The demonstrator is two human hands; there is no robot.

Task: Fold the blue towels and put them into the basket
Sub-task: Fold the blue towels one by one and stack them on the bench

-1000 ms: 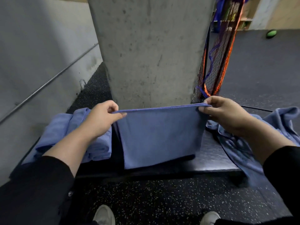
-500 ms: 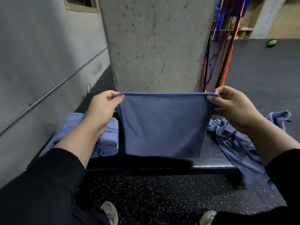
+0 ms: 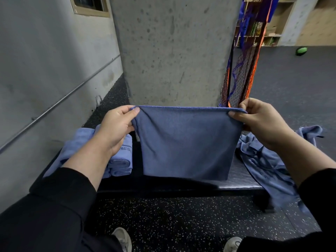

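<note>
I hold a blue towel up by its top edge, stretched flat and hanging above a black bench. My left hand pinches its top left corner and my right hand pinches its top right corner. Folded blue towels lie stacked on the bench to the left, partly behind my left forearm. Crumpled blue towels lie on the bench's right end and hang over its edge. No basket is in view.
A wide concrete pillar rises right behind the bench. A grey wall with a metal rail runs along the left. An orange and blue net hangs beside the pillar. Speckled black floor and my shoes lie below.
Both hands have lifted the towel off the bench; it went from draped over the bench's front to hanging free, held taut at its top corners.
</note>
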